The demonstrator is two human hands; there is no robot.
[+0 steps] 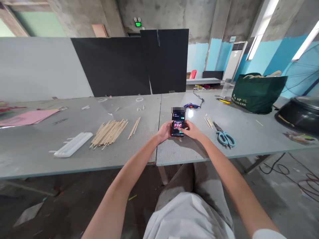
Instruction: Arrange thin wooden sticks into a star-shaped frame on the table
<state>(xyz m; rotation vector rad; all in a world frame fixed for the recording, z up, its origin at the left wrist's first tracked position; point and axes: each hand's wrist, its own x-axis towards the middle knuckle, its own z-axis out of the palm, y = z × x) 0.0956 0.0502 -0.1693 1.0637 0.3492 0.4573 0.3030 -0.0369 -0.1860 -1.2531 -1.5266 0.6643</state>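
Both my hands hold a smartphone [177,116] upright over the grey table, its dark screen lit with a chat-like page and a small reddish picture. My left hand [164,131] is closed round its left edge. On the other side, my right hand [193,130] grips the right edge, with the thumb over the lower screen. Right of the hands lie several short wooden sticks [208,122] and blue-handled scissors [225,136]. Behind the phone is a blue glue gun [191,106] with a dark cord. A few longer sticks [134,128] lie to the left.
A large pile of wooden sticks [109,132] and a white plastic item [73,144] occupy the left side, with pink sheets [30,117] beyond. At right are a yellow cutter [224,101], a green bag [258,93] and a black rounded object [297,114]. Black panels [164,63] stand behind.
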